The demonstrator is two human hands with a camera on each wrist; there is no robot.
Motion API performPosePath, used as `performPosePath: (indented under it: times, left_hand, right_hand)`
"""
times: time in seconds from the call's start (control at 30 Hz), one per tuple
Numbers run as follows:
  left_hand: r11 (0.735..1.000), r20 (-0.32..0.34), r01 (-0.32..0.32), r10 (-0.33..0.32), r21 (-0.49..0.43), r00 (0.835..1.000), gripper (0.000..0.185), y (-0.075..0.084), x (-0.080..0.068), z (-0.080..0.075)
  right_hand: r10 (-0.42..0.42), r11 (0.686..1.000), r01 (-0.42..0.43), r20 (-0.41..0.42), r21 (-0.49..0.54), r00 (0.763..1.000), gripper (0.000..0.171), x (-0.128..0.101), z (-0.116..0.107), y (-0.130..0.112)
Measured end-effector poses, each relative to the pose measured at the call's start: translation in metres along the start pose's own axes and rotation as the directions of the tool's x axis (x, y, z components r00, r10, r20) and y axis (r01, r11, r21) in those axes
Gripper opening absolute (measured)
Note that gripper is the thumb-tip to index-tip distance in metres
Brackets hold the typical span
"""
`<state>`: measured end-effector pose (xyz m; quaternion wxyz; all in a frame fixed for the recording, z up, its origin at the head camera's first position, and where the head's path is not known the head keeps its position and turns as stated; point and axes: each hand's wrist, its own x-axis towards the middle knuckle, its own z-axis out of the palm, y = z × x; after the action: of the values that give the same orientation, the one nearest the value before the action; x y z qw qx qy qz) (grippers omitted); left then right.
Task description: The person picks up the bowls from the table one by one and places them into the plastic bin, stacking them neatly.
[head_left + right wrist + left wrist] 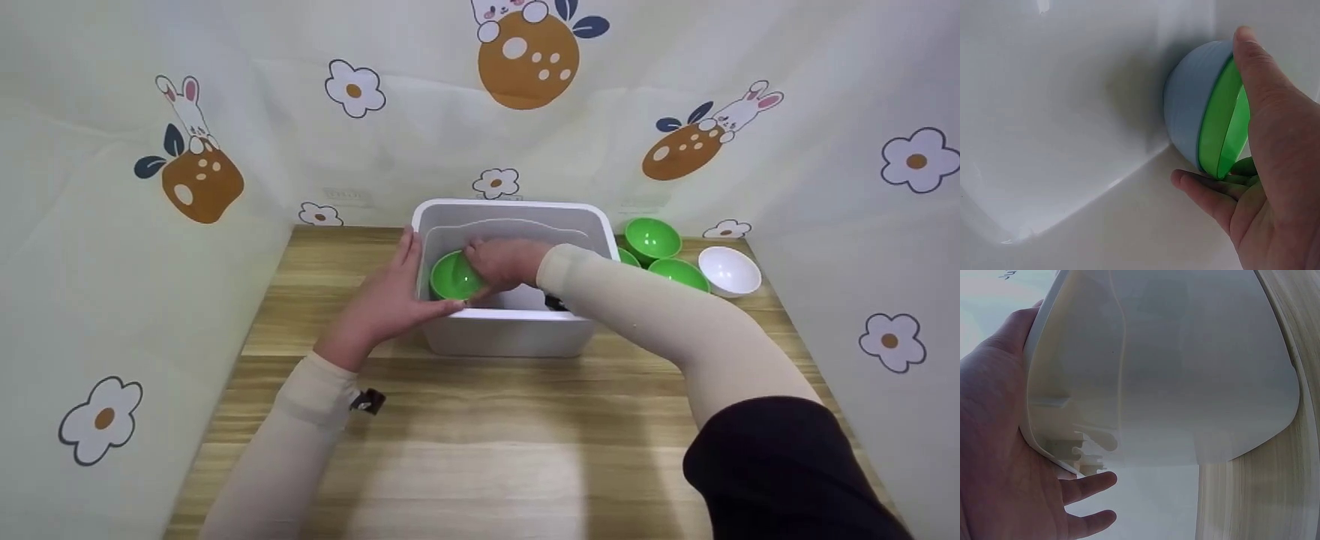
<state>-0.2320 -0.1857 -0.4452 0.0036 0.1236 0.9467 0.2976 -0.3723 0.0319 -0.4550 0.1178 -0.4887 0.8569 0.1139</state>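
- Two hands work at a white bin on the tabletop: the left hand lies flat, fingers straight, against the bin's 9 o'clock wall.
- Inside, the right hand grips a green bowl by its rim, tilted in the bin's 9 o'clock corner.
- Three green bowls and one white bowl sit at the bin's 3 o'clock.
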Motion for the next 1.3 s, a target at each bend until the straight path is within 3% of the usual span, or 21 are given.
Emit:
performPosePath:
  times: [0.4,0.87,1.13,1.3]
  left_hand:
    - [1.0,0.009,0.0,0.0,-0.012,1.0,0.141,0.002,0.002,0.001]
    - [1.0,0.029,0.021,-0.021,0.007,0.999,0.142,0.0,0.003,-0.001]
    - [0.999,0.038,0.041,-0.041,0.001,0.998,0.147,-0.001,0.003,-0.001]
    - [0.999,0.037,0.043,-0.042,-0.02,0.998,0.146,0.0,0.002,-0.002]
  right_hand:
    - [-0.012,0.998,0.015,-0.059,0.056,0.998,0.086,-0.008,-0.006,0.003]
    - [0.008,0.976,0.019,-0.125,0.216,0.992,0.074,-0.041,-0.049,0.026]
    - [0.075,0.916,0.027,-0.236,0.4,0.969,0.055,-0.087,-0.07,0.034]
    - [0.126,0.871,0.067,-0.352,0.487,0.927,0.047,-0.126,-0.064,0.038]
